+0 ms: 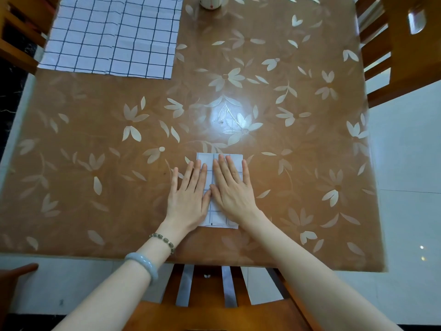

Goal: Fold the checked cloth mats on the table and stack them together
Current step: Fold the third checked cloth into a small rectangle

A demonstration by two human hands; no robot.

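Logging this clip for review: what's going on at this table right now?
A person is folding checked cloth mats. Both the left hand and the right hand lie flat, fingers straight, pressing a small folded mat near the close edge of the table. The left hand is partly on the mat and partly on the tabletop. A second mat lies spread out and not yet folded at the far left corner, so nothing is stacked yet.
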